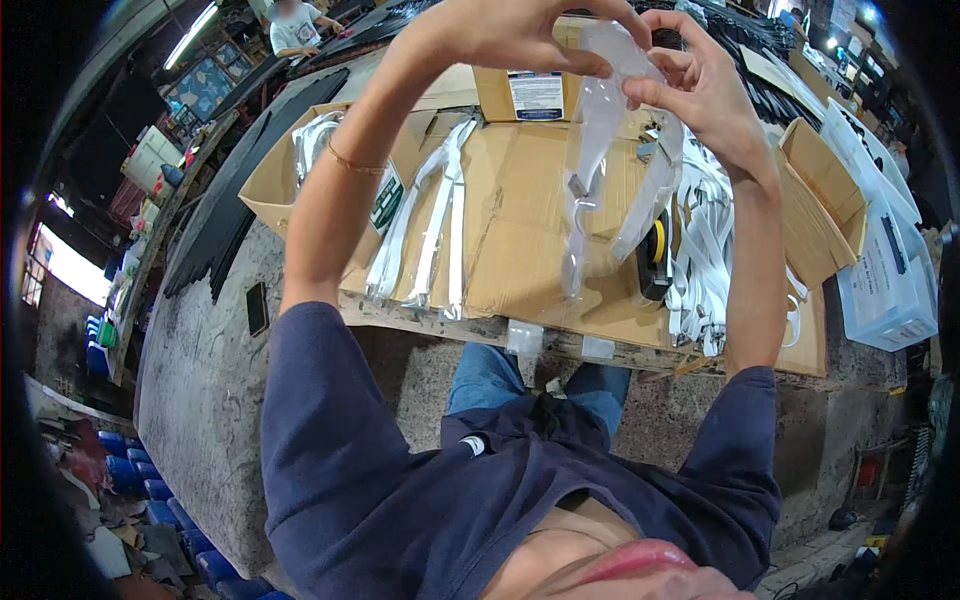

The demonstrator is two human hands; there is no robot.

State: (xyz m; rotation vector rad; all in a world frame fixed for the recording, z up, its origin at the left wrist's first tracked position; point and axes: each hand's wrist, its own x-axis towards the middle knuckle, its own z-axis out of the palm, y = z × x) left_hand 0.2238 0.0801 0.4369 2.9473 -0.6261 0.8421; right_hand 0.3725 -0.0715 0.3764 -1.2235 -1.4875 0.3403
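Left fingers (584, 64) and right fingers (650, 93) pinch a clear bag (592, 150); white straps (457, 235) below-left look packed, loose straps (704, 235) below-right wait.

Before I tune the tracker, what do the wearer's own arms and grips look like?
Short dark navy sleeves leave both forearms bare. A thin gold-coloured bracelet circles the left forearm; none shows on the right. The left grip and right grip wear no gloves. No cables or markings visible.
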